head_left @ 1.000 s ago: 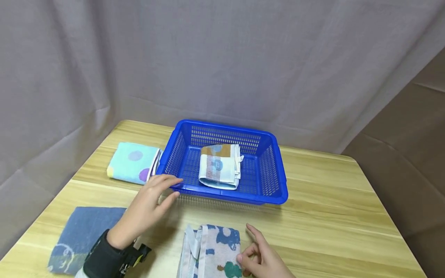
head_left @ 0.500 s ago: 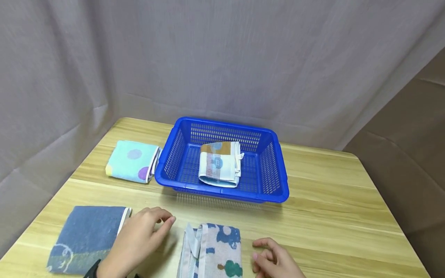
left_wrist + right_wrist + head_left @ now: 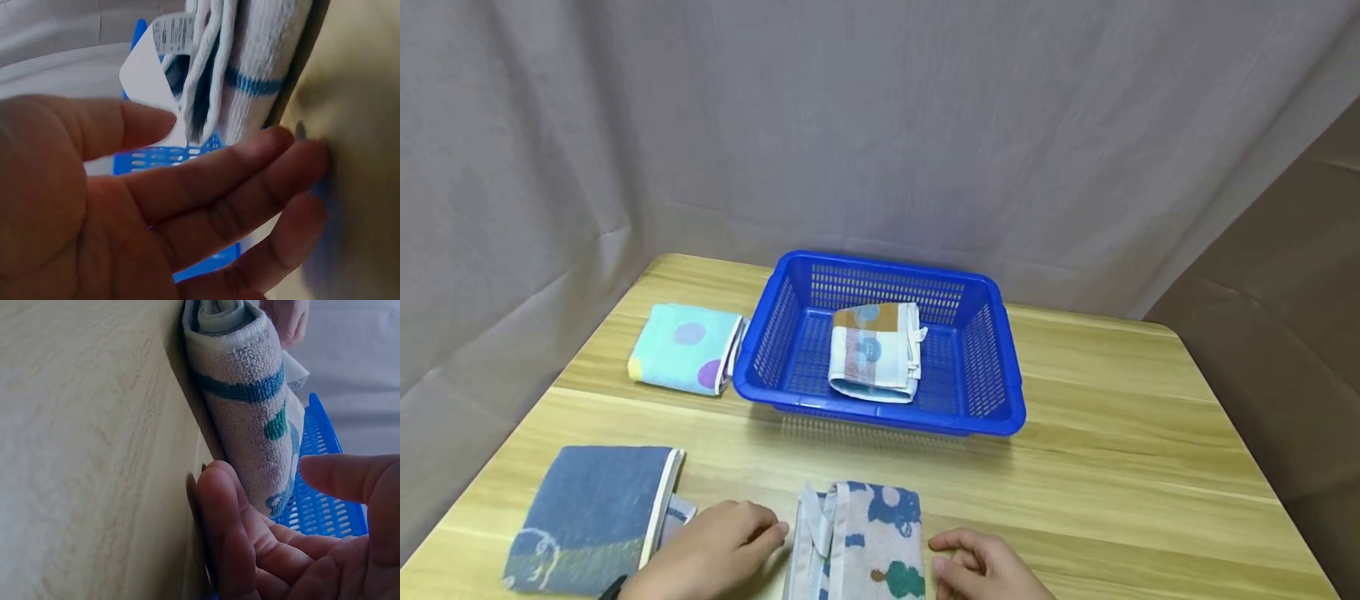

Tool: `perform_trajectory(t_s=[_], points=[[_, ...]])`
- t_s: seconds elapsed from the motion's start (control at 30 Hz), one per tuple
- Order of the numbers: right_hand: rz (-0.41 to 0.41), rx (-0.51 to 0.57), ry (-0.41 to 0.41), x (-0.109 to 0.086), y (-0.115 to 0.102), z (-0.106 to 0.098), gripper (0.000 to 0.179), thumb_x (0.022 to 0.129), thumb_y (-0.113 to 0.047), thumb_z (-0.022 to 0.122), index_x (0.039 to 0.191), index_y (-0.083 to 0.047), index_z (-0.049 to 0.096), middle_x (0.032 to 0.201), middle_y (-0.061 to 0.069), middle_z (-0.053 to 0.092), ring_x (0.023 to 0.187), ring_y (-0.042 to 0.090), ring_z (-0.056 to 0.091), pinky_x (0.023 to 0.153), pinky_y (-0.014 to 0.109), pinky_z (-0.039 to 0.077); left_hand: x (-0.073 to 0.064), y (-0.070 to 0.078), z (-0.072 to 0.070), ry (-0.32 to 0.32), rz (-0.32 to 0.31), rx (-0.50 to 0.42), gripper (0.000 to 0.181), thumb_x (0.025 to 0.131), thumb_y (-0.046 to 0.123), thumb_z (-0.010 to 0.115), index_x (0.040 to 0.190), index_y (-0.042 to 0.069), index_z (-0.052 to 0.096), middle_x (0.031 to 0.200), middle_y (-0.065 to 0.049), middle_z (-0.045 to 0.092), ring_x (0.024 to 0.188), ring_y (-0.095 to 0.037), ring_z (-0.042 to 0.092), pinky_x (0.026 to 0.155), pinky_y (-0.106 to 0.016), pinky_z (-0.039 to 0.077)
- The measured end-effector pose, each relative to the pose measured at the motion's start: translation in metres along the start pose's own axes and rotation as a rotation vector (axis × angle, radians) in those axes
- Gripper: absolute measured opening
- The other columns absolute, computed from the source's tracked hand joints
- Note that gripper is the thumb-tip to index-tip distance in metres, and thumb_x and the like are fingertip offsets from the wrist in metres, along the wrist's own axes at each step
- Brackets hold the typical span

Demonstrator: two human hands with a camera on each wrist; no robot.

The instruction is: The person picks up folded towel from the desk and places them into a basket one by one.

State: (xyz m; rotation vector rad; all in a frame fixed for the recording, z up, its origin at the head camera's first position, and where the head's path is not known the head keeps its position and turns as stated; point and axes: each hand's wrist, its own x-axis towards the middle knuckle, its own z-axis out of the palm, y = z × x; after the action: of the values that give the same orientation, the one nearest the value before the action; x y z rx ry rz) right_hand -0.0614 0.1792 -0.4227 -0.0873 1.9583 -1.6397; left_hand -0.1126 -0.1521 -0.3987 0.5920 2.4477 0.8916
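Observation:
A folded towel [image 3: 880, 542], pale with blue and green figures, lies at the table's front middle, a light ribbon-like tag on its left part. To its left is my left hand [image 3: 715, 546], fingertips close to the folded edges; the left wrist view shows its thumb and fingers apart around those layers and a white label [image 3: 147, 65]. At the towel's right side my right hand [image 3: 988, 567] has loosely bent fingers. Its thumb stands apart from them in the right wrist view, just short of the rounded fold [image 3: 244, 406]. Neither hand grips the towel.
Behind the towel stands a blue plastic basket [image 3: 880, 412] holding a folded brown-and-white towel [image 3: 872, 350]. A folded turquoise towel [image 3: 681, 346] lies left of the basket. Nearer, a folded dark blue towel [image 3: 591, 512] lies beside my left forearm. A grey curtain [image 3: 880, 125] hangs behind the table.
My left hand has moved from the basket's front left corner down to the pale towel's left side. My right hand drew off slightly, then came back toward the towel's right edge.

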Motion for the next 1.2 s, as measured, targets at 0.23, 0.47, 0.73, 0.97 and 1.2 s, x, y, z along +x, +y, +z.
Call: perform_trajectory(t_s=[0.23, 0.47, 0.73, 0.97, 1.2], points=[[0.047, 0.023, -0.010, 0.006, -0.005, 0.009, 0.034, 0.091, -0.018, 0.057, 0.114, 0.007, 0.054, 0.073, 0.005, 0.062, 0.064, 0.014, 0.055, 0.056, 0.022, 0.047, 0.005, 0.000, 0.007, -0.111, -0.076, -0.201, 0.040, 0.088, 0.050, 0.054, 0.064, 0.020, 0.064, 0.051, 0.008, 0.039, 0.048, -0.011, 0.038, 0.045, -0.027, 0.030], [0.004, 0.027, -0.047, 0.010, -0.003, 0.014, 0.034, 0.090, -0.020, 0.059, 0.110, 0.007, 0.056, 0.064, -0.002, 0.056, 0.054, 0.006, 0.047, 0.048, 0.017, 0.039, 0.007, -0.003, 0.013, -0.144, 0.019, -0.289, 0.035, 0.088, 0.041, 0.059, 0.062, 0.018, 0.059, 0.051, 0.010, 0.040, 0.046, -0.008, 0.033, 0.045, -0.024, 0.027], [-0.022, 0.101, -0.089, 0.011, 0.000, 0.017, 0.036, 0.090, -0.018, 0.060, 0.113, 0.009, 0.054, 0.068, -0.001, 0.059, 0.054, 0.004, 0.047, 0.046, 0.015, 0.037, 0.012, -0.003, 0.016, -0.136, 0.069, -0.312, 0.036, 0.089, 0.035, 0.060, 0.059, 0.017, 0.050, 0.052, 0.008, 0.035, 0.046, -0.008, 0.032, 0.045, -0.024, 0.026], [-0.040, 0.167, -0.133, 0.010, 0.001, 0.016, 0.036, 0.090, -0.015, 0.059, 0.114, 0.010, 0.050, 0.074, 0.001, 0.059, 0.057, 0.003, 0.047, 0.047, 0.014, 0.039, 0.013, -0.004, 0.016, -0.142, 0.098, -0.359, 0.036, 0.089, 0.034, 0.060, 0.060, 0.015, 0.052, 0.051, 0.008, 0.037, 0.046, -0.007, 0.033, 0.044, -0.023, 0.026], [-0.023, 0.212, -0.119, 0.009, 0.001, 0.018, 0.035, 0.089, -0.014, 0.060, 0.113, 0.010, 0.051, 0.084, 0.005, 0.064, 0.067, 0.007, 0.054, 0.054, 0.015, 0.045, 0.015, -0.006, 0.018, -0.125, 0.169, -0.421, 0.030, 0.089, 0.030, 0.061, 0.065, 0.012, 0.060, 0.054, 0.010, 0.044, 0.046, -0.003, 0.033, 0.045, -0.018, 0.026]])
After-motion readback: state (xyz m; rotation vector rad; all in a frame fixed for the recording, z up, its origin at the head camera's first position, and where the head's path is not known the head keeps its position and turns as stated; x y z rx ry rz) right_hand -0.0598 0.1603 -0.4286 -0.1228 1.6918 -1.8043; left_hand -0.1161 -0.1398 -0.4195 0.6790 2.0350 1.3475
